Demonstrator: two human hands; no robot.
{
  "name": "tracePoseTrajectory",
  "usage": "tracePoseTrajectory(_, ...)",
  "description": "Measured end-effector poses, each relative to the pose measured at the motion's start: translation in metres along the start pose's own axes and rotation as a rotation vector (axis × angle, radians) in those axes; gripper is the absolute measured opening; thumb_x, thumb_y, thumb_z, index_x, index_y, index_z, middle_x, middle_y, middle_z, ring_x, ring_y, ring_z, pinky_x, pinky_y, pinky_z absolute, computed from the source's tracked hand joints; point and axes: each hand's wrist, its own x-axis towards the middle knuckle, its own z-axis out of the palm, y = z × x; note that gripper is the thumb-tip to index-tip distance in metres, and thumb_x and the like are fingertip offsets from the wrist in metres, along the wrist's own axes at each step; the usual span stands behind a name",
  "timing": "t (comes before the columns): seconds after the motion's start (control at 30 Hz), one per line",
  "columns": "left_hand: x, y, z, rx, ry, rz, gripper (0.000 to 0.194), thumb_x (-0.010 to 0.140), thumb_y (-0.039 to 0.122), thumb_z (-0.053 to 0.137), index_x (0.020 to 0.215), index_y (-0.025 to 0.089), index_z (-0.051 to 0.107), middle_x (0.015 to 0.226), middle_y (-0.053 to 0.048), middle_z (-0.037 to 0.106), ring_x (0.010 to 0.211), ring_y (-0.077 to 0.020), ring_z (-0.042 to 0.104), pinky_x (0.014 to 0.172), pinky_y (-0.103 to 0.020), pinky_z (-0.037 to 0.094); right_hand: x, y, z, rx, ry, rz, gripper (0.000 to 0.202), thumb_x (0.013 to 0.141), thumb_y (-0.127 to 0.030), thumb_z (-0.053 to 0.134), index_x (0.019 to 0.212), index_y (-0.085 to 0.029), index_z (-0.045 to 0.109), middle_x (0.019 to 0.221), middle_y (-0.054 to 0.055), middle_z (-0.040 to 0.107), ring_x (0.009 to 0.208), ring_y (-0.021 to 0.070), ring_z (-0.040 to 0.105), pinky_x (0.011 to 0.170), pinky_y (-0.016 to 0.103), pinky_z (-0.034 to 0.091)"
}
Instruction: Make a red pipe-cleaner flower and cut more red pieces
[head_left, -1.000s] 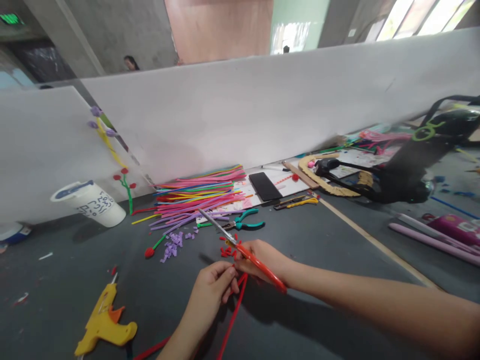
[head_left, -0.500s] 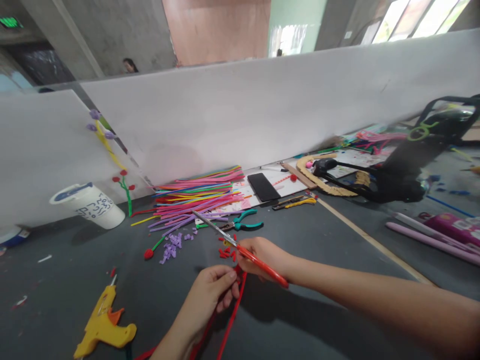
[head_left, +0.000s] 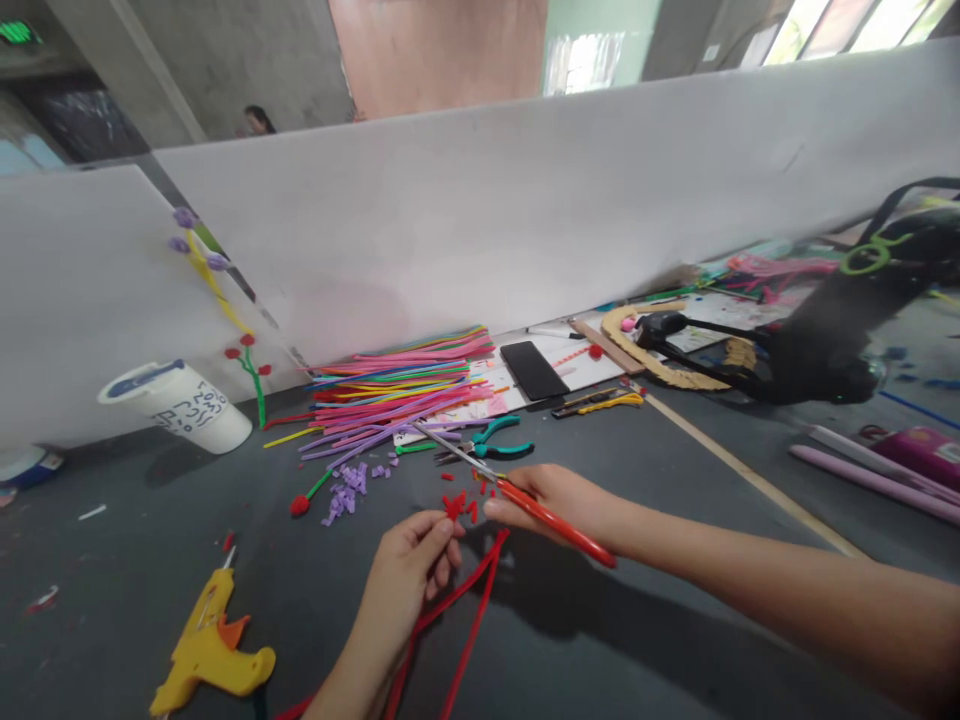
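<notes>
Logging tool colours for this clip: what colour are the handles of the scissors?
The scissors handles are orange-red, seen best in the head view.

slanted red-handled scissors [head_left: 553, 521] near red strips [head_left: 484, 603]

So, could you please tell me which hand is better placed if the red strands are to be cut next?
Probably the right hand: it holds the red-handled scissors, near the upper end of the red strands. The left hand appears to pinch a small red piece and has no cutting tool.
</notes>
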Motion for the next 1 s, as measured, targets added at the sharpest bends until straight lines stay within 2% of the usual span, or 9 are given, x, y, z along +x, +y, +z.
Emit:
tracePoseTrajectory(0.13, 0.003, 0.006, -0.003, 0.009, 0.134, 0.089, 0.026, 0.07, 0.039, 0.062, 0.071, 0.013, 0.064, 0.052, 0.002, 0.055, 0.04, -0.0049, 0.037, 0.036, -0.016, 0.023, -0.021, 0.008, -0.005, -0.237, -0.107, 0.078, 0.052, 0.078, -0.067, 0.037, 0.082, -0.018, 0.056, 0.072, 0.007, 0.064, 0.065, 0.024, 0.06, 0.052, 0.027, 0.036)
tracePoseTrajectory(0.27, 0.004, 0.01, 0.004, 0.041, 0.132, 0.084, 0.025, 0.069, 0.038, 0.061, 0.065, 0.014, 0.063, 0.05, 0.002, 0.055, 0.038, -0.0052, 0.035, 0.036, -0.017, 0.023, -0.032, 0.006, 0.004, -0.27, -0.189, 0.116, 0.051, 0.08, -0.064, 0.035, 0.084, -0.019, 0.059, 0.075, 0.01, 0.066, 0.067, 0.0276, 0.063, 0.052, 0.029, 0.037)
tracePoseTrajectory(0.43, 0.003, 0.009, 0.009, 0.097, 0.125, 0.052, 0.026, 0.066, 0.04, 0.06, 0.066, 0.014, 0.063, 0.048, 0.002, 0.053, 0.036, -0.0062, 0.034, 0.036, -0.018, 0.023, -0.029, 0.001, 0.011, -0.249, -0.205, 0.126, 0.045, 0.081, -0.06, 0.038, 0.082, -0.019, 0.059, 0.07, 0.009, 0.065, 0.064, 0.025, 0.063, 0.049, 0.027, 0.035)
tracePoseTrajectory(0.63, 0.0, 0.009, 0.007, 0.202, 0.13, 0.041, 0.033, 0.071, 0.043, 0.055, 0.053, 0.015, 0.057, 0.036, 0.006, 0.04, 0.035, -0.0059, 0.03, 0.037, -0.018, 0.02, -0.029, 0.004, 0.013, -0.158, -0.228, 0.118, 0.042, 0.082, -0.057, 0.039, 0.08, -0.02, 0.058, 0.069, 0.006, 0.063, 0.059, 0.0195, 0.059, 0.049, 0.025, 0.034)
tracePoseTrajectory(0.8, 0.0, 0.009, 0.007, 0.228, 0.121, 0.056, 0.034, 0.073, 0.044, 0.054, 0.055, 0.015, 0.057, 0.037, 0.006, 0.04, 0.035, -0.0062, 0.03, 0.038, -0.019, 0.02, -0.03, 0.008, 0.015, -0.134, -0.212, 0.093, 0.042, 0.082, -0.057, 0.039, 0.076, -0.02, 0.058, 0.063, 0.003, 0.058, 0.054, 0.0159, 0.054, 0.047, 0.023, 0.032)
tracePoseTrajectory(1.0, 0.002, 0.007, 0.006, 0.244, 0.107, 0.068, 0.033, 0.074, 0.042, 0.054, 0.054, 0.016, 0.057, 0.037, 0.005, 0.041, 0.035, -0.0061, 0.03, 0.038, -0.019, 0.02, -0.03, 0.005, 0.014, -0.143, -0.223, 0.135, 0.041, 0.082, -0.056, 0.04, 0.074, -0.02, 0.057, 0.061, 0.002, 0.056, 0.052, 0.0139, 0.05, 0.046, 0.022, 0.032)
